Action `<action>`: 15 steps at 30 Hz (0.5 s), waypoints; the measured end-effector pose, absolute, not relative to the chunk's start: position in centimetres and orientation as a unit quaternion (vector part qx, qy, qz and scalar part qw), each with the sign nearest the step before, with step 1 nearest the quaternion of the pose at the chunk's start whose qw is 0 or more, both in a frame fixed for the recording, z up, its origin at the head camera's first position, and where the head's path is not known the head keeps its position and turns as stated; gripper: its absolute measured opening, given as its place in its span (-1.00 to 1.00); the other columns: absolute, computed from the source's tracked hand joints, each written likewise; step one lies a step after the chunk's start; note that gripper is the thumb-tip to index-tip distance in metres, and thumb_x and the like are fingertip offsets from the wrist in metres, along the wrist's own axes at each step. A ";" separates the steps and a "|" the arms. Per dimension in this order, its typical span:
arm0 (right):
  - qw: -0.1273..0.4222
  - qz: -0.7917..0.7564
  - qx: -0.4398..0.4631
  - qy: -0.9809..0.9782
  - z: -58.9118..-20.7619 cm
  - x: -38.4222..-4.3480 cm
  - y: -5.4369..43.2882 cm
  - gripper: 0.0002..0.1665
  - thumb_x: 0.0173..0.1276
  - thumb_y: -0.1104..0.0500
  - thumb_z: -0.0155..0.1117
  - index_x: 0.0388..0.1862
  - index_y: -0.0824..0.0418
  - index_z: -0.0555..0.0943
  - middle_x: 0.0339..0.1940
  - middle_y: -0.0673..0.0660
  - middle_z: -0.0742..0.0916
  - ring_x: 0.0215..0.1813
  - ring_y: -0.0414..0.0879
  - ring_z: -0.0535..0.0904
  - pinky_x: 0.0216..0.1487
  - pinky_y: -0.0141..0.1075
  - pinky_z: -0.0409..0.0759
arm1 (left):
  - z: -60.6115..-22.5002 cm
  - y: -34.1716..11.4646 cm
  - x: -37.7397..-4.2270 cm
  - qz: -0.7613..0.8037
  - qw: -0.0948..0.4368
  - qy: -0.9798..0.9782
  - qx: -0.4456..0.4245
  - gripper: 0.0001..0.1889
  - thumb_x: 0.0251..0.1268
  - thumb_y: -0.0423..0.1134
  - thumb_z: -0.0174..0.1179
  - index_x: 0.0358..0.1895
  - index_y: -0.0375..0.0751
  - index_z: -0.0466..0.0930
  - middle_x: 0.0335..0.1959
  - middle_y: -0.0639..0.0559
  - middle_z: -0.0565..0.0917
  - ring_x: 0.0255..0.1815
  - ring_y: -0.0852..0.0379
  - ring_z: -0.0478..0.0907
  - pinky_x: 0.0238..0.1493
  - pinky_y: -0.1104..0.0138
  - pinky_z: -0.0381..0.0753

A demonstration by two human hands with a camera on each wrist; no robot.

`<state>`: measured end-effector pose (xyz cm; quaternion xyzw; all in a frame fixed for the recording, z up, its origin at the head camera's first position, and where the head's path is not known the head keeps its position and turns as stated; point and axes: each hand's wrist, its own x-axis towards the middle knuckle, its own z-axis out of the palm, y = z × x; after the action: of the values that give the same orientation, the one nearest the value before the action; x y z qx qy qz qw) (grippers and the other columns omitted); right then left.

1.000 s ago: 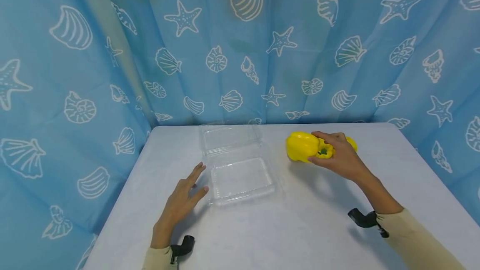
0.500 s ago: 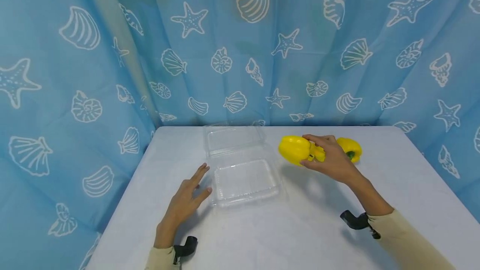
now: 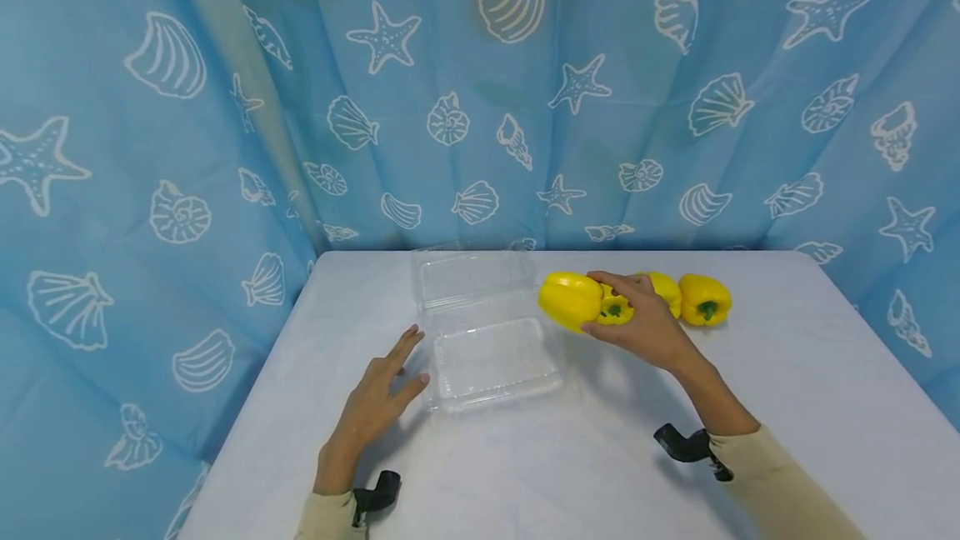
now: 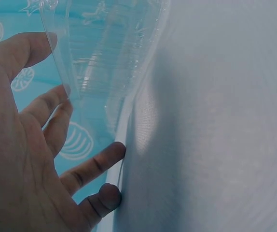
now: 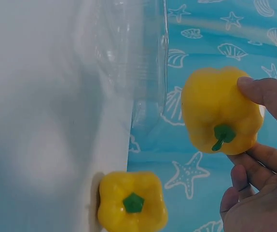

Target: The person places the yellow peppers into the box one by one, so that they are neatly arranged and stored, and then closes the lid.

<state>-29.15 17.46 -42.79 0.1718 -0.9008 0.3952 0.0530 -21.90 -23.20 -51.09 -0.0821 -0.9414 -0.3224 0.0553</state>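
My right hand (image 3: 648, 323) grips a yellow bell pepper (image 3: 568, 300), thumb on one side and fingers on the other. Its green stem faces back toward the palm, and in the right wrist view this pepper (image 5: 208, 104) is seen stem-end on. The hand is over the right side of a clear plastic clamshell container (image 3: 491, 361), which lies with its lid (image 3: 472, 277) folded back. At the container's left edge, my left hand (image 3: 375, 398) has its fingers spread. Two of its fingertips meet the clear edge in the left wrist view.
Two more yellow bell peppers, one partly behind my right hand (image 3: 666, 290) and one farther right (image 3: 705, 300), lie near the back of the white-covered table (image 3: 525, 473). A blue curtain (image 3: 465, 148) with shell prints hangs behind.
My right hand has carried the bell pepper leftward toward the container, bringing the two other peppers into view behind it. My left hand stays at the container's edge; the head view has shifted slightly.
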 end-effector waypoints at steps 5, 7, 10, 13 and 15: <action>0.037 0.412 0.166 -0.895 -43.0 -29.2 16.9 -0.07 0.14 -0.15 0.55 0.48 -0.06 0.40 0.39 0.18 0.46 0.29 0.16 0.23 0.24 0.31 0.25 | -51.0 -23.2 -21.9 -0.321 0.062 -0.941 -0.086 -0.29 0.43 0.16 0.12 0.58 0.36 0.09 0.59 0.38 0.07 0.10 0.07 0.46 -0.08 -0.03 0.49; 0.034 0.414 0.168 -0.894 -43.1 -29.2 16.6 -0.07 0.14 -0.12 0.56 0.48 -0.06 0.40 0.40 0.17 0.46 0.29 0.17 0.22 0.25 0.32 0.23 | -51.0 -23.2 -21.9 -0.320 0.065 -0.941 -0.089 -0.30 0.43 0.15 0.13 0.58 0.34 0.10 0.59 0.35 0.08 0.09 0.07 0.47 -0.09 -0.03 0.50; 0.034 0.416 0.176 -0.891 -43.4 -29.3 16.2 -0.07 0.15 -0.07 0.57 0.48 -0.04 0.40 0.41 0.15 0.47 0.32 0.19 0.21 0.27 0.35 0.18 | -50.9 -23.2 -21.8 -0.324 0.066 -0.939 -0.091 -0.30 0.43 0.14 0.13 0.58 0.34 0.10 0.59 0.36 0.08 0.10 0.06 0.47 -0.09 -0.03 0.50; 0.033 0.418 0.178 -0.890 -43.8 -29.3 15.8 -0.08 0.16 -0.05 0.57 0.49 -0.04 0.39 0.42 0.14 0.47 0.34 0.20 0.20 0.29 0.37 0.17 | -50.9 -23.3 -21.8 -0.328 0.063 -0.938 -0.091 -0.30 0.43 0.15 0.13 0.58 0.34 0.10 0.58 0.39 0.06 0.10 0.07 0.47 -0.10 -0.02 0.50; 0.030 0.420 0.178 -0.889 -44.0 -29.3 15.6 -0.08 0.16 -0.04 0.57 0.49 -0.04 0.39 0.42 0.14 0.46 0.35 0.19 0.20 0.30 0.36 0.18 | -50.9 -23.2 -21.8 -0.330 0.062 -0.937 -0.092 -0.30 0.44 0.15 0.13 0.58 0.33 0.10 0.58 0.40 0.06 0.10 0.07 0.47 -0.10 -0.02 0.50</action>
<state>-29.30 15.63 -44.02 0.1783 -0.8894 0.4198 0.0303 -21.75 -23.24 -50.91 -0.0923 -0.9373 -0.3304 0.0617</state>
